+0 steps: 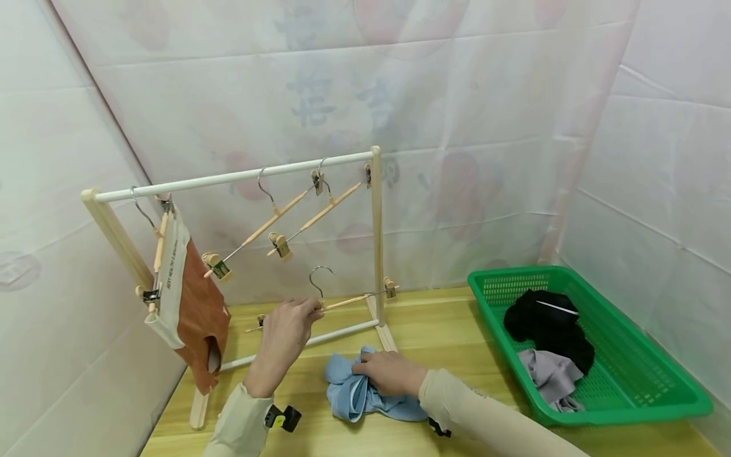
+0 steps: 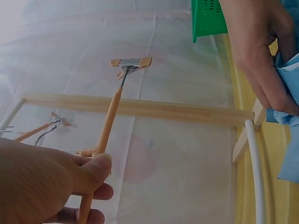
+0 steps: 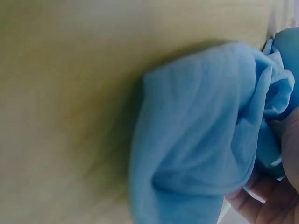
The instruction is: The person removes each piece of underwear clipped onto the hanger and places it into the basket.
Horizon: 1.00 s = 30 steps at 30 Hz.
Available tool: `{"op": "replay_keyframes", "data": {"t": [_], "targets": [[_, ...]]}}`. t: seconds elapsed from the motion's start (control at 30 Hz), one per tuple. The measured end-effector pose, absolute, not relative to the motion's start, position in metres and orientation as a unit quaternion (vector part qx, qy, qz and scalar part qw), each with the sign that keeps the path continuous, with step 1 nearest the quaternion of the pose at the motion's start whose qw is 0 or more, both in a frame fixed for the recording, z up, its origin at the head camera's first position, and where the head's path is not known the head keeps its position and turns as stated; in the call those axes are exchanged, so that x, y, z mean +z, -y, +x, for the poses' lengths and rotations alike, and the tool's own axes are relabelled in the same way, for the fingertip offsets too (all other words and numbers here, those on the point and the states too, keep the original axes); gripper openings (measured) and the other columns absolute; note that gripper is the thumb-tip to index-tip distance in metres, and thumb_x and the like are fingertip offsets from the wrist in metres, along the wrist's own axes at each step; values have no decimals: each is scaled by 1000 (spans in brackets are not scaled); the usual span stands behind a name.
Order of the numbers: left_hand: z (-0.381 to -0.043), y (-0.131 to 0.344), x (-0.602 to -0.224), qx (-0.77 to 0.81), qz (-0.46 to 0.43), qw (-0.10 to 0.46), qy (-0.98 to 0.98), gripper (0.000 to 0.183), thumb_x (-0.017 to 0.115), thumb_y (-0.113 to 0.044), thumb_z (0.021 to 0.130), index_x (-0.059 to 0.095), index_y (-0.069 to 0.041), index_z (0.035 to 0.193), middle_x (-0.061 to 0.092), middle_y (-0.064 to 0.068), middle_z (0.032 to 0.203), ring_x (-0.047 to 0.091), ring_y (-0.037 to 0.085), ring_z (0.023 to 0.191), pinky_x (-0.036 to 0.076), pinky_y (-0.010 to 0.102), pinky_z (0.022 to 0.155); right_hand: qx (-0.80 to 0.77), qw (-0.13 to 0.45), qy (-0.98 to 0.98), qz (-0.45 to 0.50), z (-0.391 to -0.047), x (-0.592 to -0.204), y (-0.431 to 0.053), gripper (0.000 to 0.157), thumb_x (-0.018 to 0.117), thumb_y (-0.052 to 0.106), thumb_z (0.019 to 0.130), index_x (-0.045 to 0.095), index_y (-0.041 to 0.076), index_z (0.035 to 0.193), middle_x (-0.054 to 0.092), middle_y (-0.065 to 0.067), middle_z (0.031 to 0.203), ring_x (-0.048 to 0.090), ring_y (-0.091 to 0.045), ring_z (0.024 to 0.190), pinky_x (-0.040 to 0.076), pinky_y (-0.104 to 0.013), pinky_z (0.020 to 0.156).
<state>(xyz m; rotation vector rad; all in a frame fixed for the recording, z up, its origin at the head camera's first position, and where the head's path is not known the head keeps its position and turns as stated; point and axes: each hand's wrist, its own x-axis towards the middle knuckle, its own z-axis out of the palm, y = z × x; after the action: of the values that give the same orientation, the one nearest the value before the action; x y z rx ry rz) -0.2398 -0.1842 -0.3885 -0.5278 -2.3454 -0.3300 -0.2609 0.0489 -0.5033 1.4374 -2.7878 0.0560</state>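
My left hand grips the wooden bar of a clip hanger near its middle, thumb against fingers. The hanger's hook points up, and a clip shows at each end. It is held off the rack, in front of its lower part. My right hand holds a crumpled light blue cloth garment on the table, fingers in its folds. In the right wrist view the garment drapes over the curled fingers.
A small rack with a white rail carries two bare clip hangers and, at left, orange-brown underwear clipped on a hanger. To the right a green basket holds black clothing and a grey garment.
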Motion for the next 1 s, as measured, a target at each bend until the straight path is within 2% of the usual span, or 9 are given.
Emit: {"op": "replay_keyframes", "data": {"t": [0.13,0.27,0.63,0.73,0.9,1.0], "targets": [[-239,184,-389,-130,-200,349,906,5,81,-20,85,76,-22,85,76,-4,77,57,15,54,27,20,41,38,7,888,458,-258,-501,-53,21,59,11,101,62,27,114,63,3,100,49,-4,69,38,-20,57],[-239,184,-390,-129,-200,347,907,4,80,-21,85,76,-21,85,76,-4,79,59,16,56,29,20,41,78,36,881,465,-255,-491,-60,21,52,7,102,61,23,112,61,3,100,44,-2,68,36,-17,57],[-238,182,-389,-140,-206,362,898,5,81,-20,84,76,-20,84,76,-4,76,59,15,54,29,19,42,129,124,867,465,-237,-433,-95,33,59,-1,94,64,21,117,63,3,106,44,-2,67,41,-16,60],[-238,182,-388,-145,-208,366,895,5,81,-20,84,76,-20,84,76,-4,77,57,14,52,28,18,41,133,147,864,463,-233,-418,-109,33,61,-1,93,64,22,116,63,4,106,49,-3,70,44,-17,62],[-237,181,-387,-148,-211,369,893,4,81,-19,84,77,-20,85,76,-5,78,58,14,52,27,18,41,145,157,856,470,-228,-396,-137,34,59,-4,94,63,19,119,63,3,108,63,-9,86,55,-24,74],[-237,180,-386,-148,-211,371,892,4,80,-20,84,77,-21,86,76,-5,78,59,14,53,29,18,41,139,166,861,460,-224,-384,-157,35,60,-4,93,63,18,120,63,3,108,64,-8,85,55,-24,73]]}}
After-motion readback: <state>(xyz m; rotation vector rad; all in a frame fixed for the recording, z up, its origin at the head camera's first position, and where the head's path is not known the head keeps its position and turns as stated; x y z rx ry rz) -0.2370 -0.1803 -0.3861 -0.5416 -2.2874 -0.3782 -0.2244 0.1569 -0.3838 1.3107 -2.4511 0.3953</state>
